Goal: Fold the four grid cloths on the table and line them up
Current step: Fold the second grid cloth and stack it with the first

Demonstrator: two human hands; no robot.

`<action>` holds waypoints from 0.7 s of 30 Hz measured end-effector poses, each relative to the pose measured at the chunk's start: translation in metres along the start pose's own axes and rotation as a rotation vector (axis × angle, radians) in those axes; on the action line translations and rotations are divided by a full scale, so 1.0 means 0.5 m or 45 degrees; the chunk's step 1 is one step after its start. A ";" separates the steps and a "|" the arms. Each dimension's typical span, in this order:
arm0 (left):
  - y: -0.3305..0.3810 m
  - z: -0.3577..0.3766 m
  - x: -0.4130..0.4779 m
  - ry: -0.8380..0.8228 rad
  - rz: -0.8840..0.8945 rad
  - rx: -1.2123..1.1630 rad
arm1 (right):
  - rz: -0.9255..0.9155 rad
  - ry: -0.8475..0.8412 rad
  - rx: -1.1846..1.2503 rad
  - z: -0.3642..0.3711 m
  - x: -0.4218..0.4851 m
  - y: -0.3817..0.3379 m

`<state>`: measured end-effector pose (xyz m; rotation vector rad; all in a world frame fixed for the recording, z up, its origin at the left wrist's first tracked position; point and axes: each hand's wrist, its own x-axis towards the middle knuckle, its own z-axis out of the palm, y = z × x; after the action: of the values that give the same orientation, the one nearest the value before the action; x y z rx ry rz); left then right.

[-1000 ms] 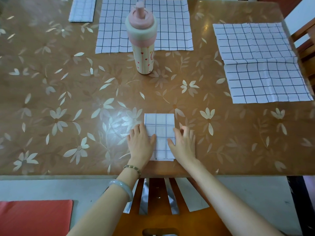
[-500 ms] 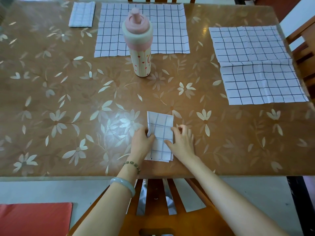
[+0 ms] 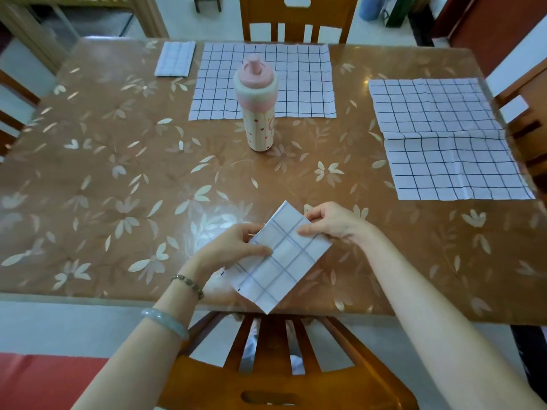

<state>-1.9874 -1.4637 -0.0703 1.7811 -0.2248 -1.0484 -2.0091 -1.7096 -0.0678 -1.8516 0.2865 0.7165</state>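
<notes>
A folded white grid cloth [image 3: 284, 261] is lifted off the table near the front edge, turned diagonally. My left hand [image 3: 233, 247] pinches its left side and my right hand [image 3: 331, 221] pinches its upper right corner. Another folded grid cloth [image 3: 175, 58] lies at the far left of the table. An unfolded grid cloth [image 3: 299, 81] lies flat at the far middle, partly behind the bottle. A third open grid cloth [image 3: 444, 137], creased across its middle, lies at the right edge.
A tall pink and cream bottle [image 3: 258, 105] stands upright in the table's middle. The brown floral table [image 3: 118, 179] has wooden chairs around it: one at the near side [image 3: 272, 377], one at the far side [image 3: 299, 16], one at the right [image 3: 529, 119].
The folded cloth, which lay flat under both hands, has been picked up and rotated diagonally. The view has tilted up to show the far chairs.
</notes>
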 end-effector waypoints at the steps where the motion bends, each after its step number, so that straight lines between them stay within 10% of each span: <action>1: 0.003 -0.001 -0.008 -0.005 -0.032 0.035 | 0.000 0.035 0.043 0.002 -0.003 0.000; 21: 0.016 -0.030 -0.099 0.290 -0.053 -0.681 | 0.021 0.761 0.689 0.106 -0.161 -0.014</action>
<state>-2.0040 -1.4289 -0.0349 1.4013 0.2187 -0.8267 -2.0873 -1.6696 -0.0272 -1.4942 0.7974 0.0528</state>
